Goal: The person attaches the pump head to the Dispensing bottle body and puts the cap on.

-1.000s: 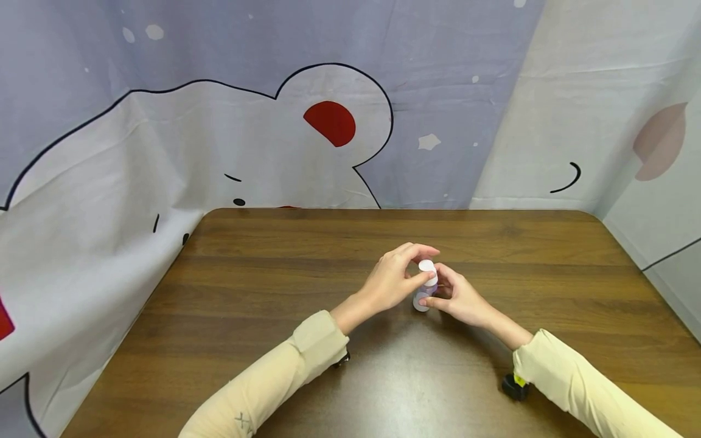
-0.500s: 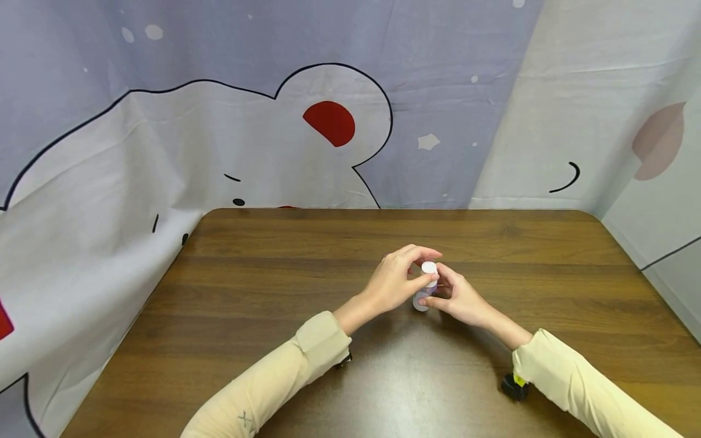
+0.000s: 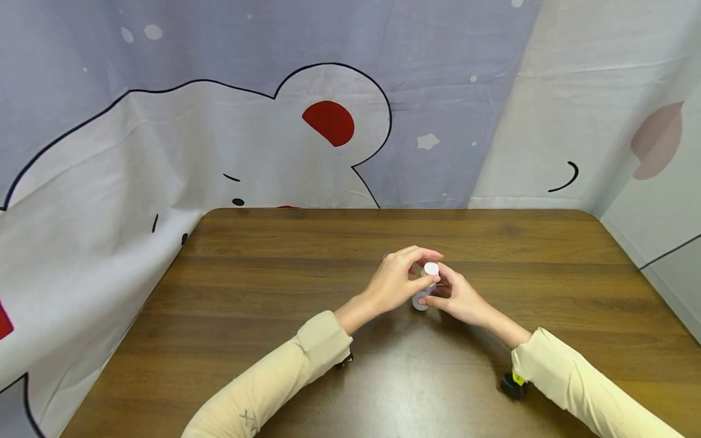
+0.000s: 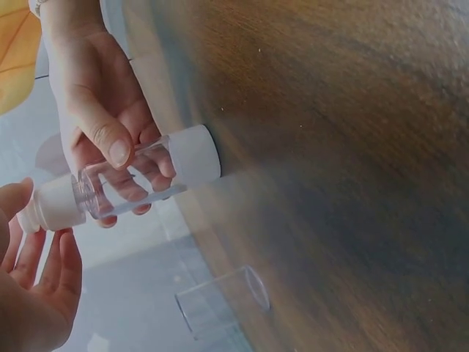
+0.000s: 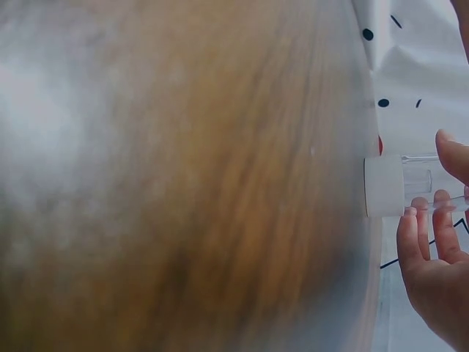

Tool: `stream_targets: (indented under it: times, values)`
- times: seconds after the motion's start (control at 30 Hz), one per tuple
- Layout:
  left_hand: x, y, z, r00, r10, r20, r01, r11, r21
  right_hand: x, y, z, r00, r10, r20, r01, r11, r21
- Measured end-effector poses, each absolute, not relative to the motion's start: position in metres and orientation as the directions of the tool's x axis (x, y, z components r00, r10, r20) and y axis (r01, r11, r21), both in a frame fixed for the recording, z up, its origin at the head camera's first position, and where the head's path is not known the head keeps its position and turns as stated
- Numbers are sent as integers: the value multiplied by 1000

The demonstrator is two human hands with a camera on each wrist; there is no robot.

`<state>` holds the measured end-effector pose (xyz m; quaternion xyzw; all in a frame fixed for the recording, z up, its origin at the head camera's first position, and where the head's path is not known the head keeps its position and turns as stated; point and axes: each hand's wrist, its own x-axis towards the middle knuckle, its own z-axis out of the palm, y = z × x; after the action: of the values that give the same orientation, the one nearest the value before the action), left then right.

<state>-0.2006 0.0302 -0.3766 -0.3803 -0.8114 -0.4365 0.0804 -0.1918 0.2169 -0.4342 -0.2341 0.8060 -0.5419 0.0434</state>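
A slim bottle (image 3: 420, 302) with a clear body, a white base and a white top (image 3: 431, 268) stands between the hands. Its base is on or just above the table; I cannot tell which. My left hand (image 3: 390, 280) pinches the white top between thumb and fingers. My right hand (image 3: 464, 301) grips the clear body, thumb on the near side. In the left wrist view a ribbed clear neck (image 4: 86, 196) shows below the white top (image 4: 60, 203). The right wrist view has the white base (image 5: 384, 186) beside the right hand's (image 5: 440, 286) fingers.
A clear open cylinder, like a bottle cover (image 4: 223, 301), stands on the wooden table (image 3: 263, 274) behind the left hand, mostly hidden in the head view. Dark wrist gear (image 3: 513, 386) hangs under the right sleeve. A printed curtain (image 3: 208, 146) borders the table's back and sides.
My left hand and the white top have shifted slightly right and nearer, tilting the bottle's top a little. The right hand keeps almost the same place on the body.
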Motion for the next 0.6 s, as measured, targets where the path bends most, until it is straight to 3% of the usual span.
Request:
stream_targets:
  times: [0.27,0.6]
  values:
    - [-201,30,-378,-729,532,431,631,278,725,-192,217,-435,-888,-415,197,-338,300,-892]
    - [-197,33,-384,-757,438,484,640,353,682,-191,218,-433,-880,-438,182,-340,316,-886]
